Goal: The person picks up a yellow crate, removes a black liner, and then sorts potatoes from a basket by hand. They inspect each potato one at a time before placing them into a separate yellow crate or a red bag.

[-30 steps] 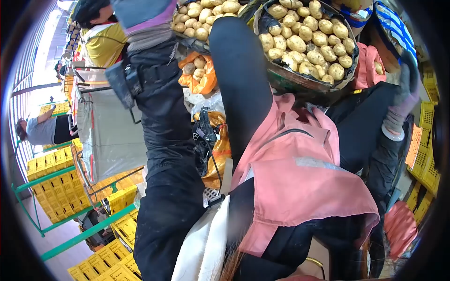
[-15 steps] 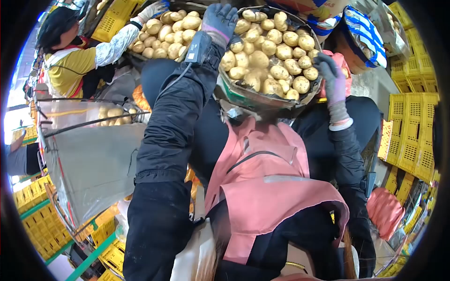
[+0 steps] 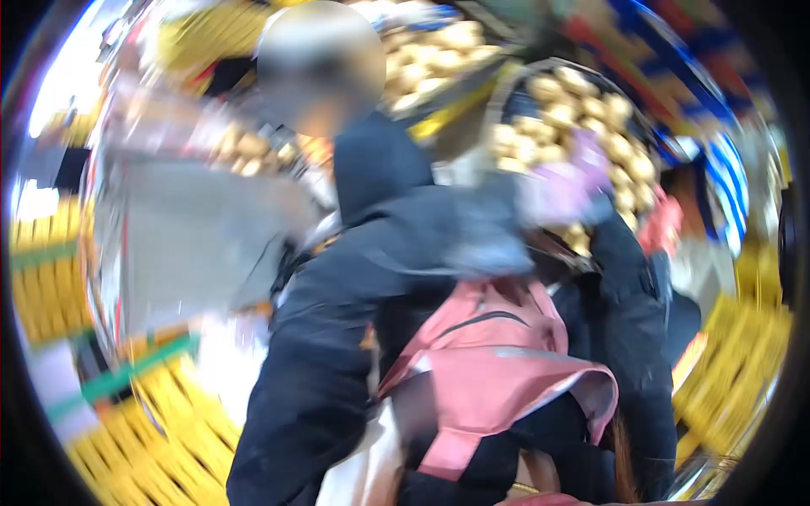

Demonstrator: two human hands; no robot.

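Note:
A round basket (image 3: 499,105) of potatoes (image 3: 620,150) stands in front of me at the upper right. Over its near side, my left hand (image 3: 548,192), in a glove with a pinkish-purple cuff, reaches across from the left. Close beside it is my right hand (image 3: 592,162), also gloved, at the front of the potatoes. Motion blur smears both hands, and their fingers do not show clearly. Whether either one holds a potato cannot be made out.
A second container of potatoes (image 3: 439,55) is beyond, near a blurred co-worker (image 3: 329,84). More potatoes (image 3: 249,152) lie by a grey sheet (image 3: 202,236) at left. Yellow crates (image 3: 177,438) are stacked at lower left, others (image 3: 734,354) at right.
The view has swung left, shifting the basket down and right. My hands, formerly apart at the basket's left and right rims, have come together over its near side. The co-worker appears closer.

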